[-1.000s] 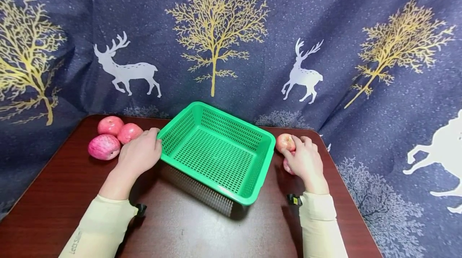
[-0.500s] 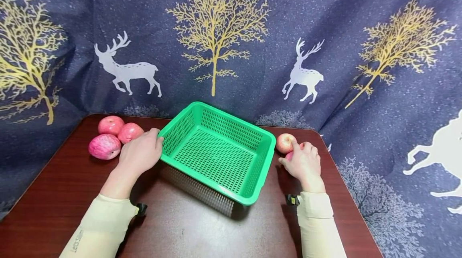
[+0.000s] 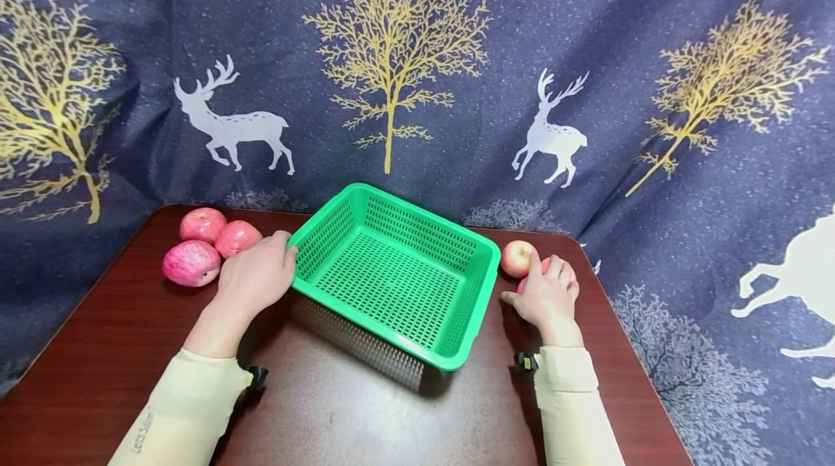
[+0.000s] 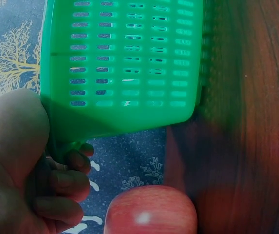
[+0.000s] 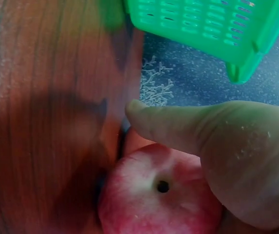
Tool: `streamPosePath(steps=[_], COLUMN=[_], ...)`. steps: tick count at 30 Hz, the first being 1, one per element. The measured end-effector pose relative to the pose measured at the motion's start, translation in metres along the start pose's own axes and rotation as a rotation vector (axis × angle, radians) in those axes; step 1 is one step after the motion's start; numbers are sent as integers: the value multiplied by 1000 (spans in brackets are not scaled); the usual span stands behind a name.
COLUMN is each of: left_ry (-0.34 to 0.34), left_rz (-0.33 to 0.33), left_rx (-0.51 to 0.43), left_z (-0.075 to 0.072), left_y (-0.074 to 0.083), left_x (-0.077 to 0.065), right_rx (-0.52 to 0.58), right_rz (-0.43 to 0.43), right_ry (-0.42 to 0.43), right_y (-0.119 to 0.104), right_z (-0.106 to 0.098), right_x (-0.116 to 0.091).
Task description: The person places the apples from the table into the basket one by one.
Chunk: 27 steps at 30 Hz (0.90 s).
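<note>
My left hand (image 3: 259,274) grips the left corner rim of a green plastic basket (image 3: 391,339); in the left wrist view its fingers (image 4: 64,183) curl beneath that rim. The basket has slotted sides and nothing in it. To the right, my right hand (image 3: 546,299) reaches over a red apple (image 5: 154,204), largely hidden under it in the head view. In the right wrist view the thumb (image 5: 173,124) extends straight above this apple. A paler apple (image 3: 517,258) sits just beyond the fingertips, and a bit of red fruit (image 3: 545,264) shows between the fingers.
Left of the basket are two red apples (image 3: 203,225) (image 3: 238,238) and a mottled pink oval fruit (image 3: 191,264). All stand on a dark reddish wooden table (image 3: 365,430). A blue cloth (image 3: 450,125) with deer and trees hangs behind the table's back edge.
My right hand has drawn off the paler apple and shifted slightly toward me, its fingers now over the nearer fruit. The left hand and basket have stayed in place.
</note>
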State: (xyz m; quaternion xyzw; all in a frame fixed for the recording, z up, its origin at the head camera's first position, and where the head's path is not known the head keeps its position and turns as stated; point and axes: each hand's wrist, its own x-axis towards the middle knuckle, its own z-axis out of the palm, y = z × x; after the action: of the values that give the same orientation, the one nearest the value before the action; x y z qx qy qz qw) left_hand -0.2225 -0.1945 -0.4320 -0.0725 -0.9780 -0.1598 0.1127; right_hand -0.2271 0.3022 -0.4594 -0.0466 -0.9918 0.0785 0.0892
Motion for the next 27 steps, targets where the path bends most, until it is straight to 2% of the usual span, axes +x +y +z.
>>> streamPosePath(steps=[17,27], left_ry=[34,27], left_rz=[4,-1], left_rx=[3,6], left_z=[3,2], left_y=[-2,-1], left_x=[-1,-1], right_rx=[-22,-50], right_rz=[44,31], right_ry=[-17,-7], right_y=[-5,0], right_z=[1,5], right_x=[-1,2])
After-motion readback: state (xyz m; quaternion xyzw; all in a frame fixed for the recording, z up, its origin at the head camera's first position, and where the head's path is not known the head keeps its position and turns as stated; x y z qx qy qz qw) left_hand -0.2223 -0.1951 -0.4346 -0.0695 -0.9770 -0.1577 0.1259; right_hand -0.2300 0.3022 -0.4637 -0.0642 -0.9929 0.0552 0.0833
